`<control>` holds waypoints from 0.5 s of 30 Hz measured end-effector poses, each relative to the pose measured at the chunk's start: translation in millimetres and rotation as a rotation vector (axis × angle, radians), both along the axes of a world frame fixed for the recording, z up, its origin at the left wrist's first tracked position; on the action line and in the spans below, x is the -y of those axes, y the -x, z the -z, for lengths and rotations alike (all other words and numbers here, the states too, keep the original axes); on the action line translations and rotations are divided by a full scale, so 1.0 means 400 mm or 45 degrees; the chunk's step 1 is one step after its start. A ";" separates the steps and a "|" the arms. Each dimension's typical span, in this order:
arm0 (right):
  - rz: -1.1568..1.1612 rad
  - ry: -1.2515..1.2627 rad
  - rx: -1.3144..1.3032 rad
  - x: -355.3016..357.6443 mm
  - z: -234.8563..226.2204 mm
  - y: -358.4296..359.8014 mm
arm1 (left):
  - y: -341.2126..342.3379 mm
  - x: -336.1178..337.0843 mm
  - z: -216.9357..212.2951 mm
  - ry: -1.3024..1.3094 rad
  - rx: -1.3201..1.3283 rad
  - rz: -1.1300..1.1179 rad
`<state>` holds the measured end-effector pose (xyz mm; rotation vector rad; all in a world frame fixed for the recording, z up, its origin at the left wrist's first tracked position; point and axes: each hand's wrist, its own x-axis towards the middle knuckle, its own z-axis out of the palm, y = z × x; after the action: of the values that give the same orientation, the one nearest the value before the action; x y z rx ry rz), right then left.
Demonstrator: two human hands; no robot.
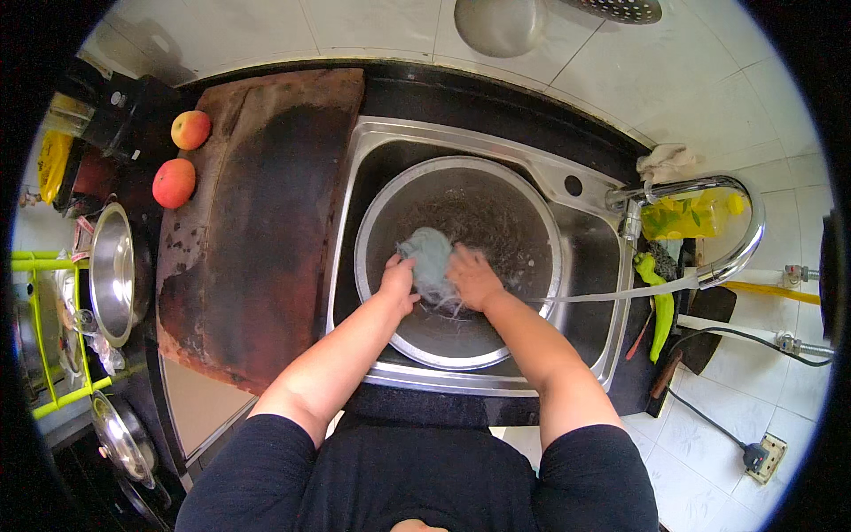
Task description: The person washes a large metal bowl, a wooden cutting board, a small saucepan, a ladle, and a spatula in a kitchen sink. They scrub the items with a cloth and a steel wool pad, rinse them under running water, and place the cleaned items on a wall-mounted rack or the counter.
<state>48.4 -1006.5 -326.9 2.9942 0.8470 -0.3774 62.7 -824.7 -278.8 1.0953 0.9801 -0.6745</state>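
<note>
A large round metal basin (pixel 456 163) of water sits in the stainless steel sink (pixel 592 266). In its water is a pale blue-green, rounded thing (pixel 427 251); whether it is a bowl or a cloth I cannot make out. My left hand (pixel 398 282) grips its left side, thumb and fingers curled at the edge. My right hand (pixel 475 278) is at its right side, smeared by motion, fingers pointing up and left. Water ripples and splashes around both hands. From the curved chrome faucet (pixel 755 222) a stream runs leftward toward the basin's right rim.
Left of the sink lies a dark, worn wooden board (pixel 266 195), with two red apples (pixel 174 183) at its far left. A metal bowl (pixel 117 275) stands further left near a green rack (pixel 35 332). Green peppers (pixel 660 310) and a cleaver (pixel 705 332) are right of the sink.
</note>
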 end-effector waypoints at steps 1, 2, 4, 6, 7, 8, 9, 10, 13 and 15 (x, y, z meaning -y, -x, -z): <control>-0.173 -0.087 -0.155 0.013 -0.041 -0.026 | 0.005 -0.011 0.012 0.077 -0.020 -0.022; -0.346 -0.173 -0.311 0.022 -0.084 -0.047 | 0.014 -0.021 0.033 0.155 -0.040 -0.045; 0.159 -0.162 -0.330 0.020 -0.107 -0.060 | 0.010 -0.027 0.043 0.180 -0.054 -0.053; 0.718 -0.238 -0.087 0.020 -0.021 -0.035 | 0.003 -0.014 0.048 0.079 -0.058 -0.034; 1.035 -0.277 -0.078 -0.031 -0.059 -0.021 | -0.003 -0.005 0.033 0.069 -0.092 -0.029; 1.214 -0.428 0.018 -0.071 -0.022 0.000 | -0.009 0.004 0.016 0.059 -0.126 -0.022; 1.219 -0.687 -0.166 -0.091 0.013 0.010 | -0.014 0.017 0.002 0.056 -0.158 -0.007; 1.208 -0.946 -0.350 -0.113 0.005 0.011 | -0.018 0.020 0.003 0.213 -0.150 -0.043; 1.313 -1.696 -1.029 -0.146 -0.112 0.031 | -0.038 0.009 0.063 0.594 -0.083 -0.219; 1.167 -1.640 -1.025 -0.125 -0.211 0.051 | -0.057 0.006 0.036 0.680 -0.068 -0.248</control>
<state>27.8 -956.4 -242.4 4.2347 -0.9016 -1.6497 85.6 -827.1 -293.4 0.5095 0.8687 -0.7516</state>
